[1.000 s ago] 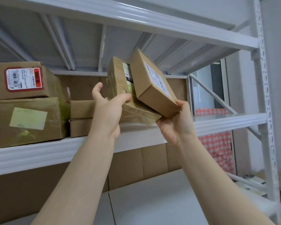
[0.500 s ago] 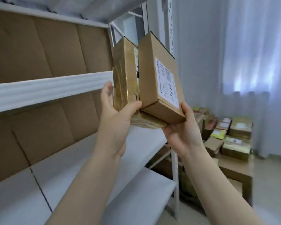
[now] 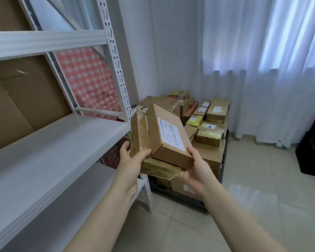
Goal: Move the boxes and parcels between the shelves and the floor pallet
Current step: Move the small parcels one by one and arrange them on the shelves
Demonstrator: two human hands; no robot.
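Note:
I hold two small parcels side by side in mid-air, past the right end of the white shelf (image 3: 53,142). My left hand (image 3: 130,164) grips a tape-wrapped brown parcel (image 3: 139,135) stood on edge. My right hand (image 3: 196,170) supports a plain cardboard box (image 3: 166,135) with a white label that leans against the taped one. Behind them the floor pallet (image 3: 195,197) carries a heap of boxes (image 3: 211,131), partly hidden by what I hold.
The shelf's perforated white upright (image 3: 116,70) stands just left of the parcels. Brown cardboard (image 3: 25,99) lines the shelf back. White curtains (image 3: 262,70) hang behind the pallet. A black crate (image 3: 313,146) sits at the right edge on the tiled floor (image 3: 262,206).
The view has swung right and down from the upper shelf to the pallet. Both parcels came off the shelf and now sit lower, still in my hands.

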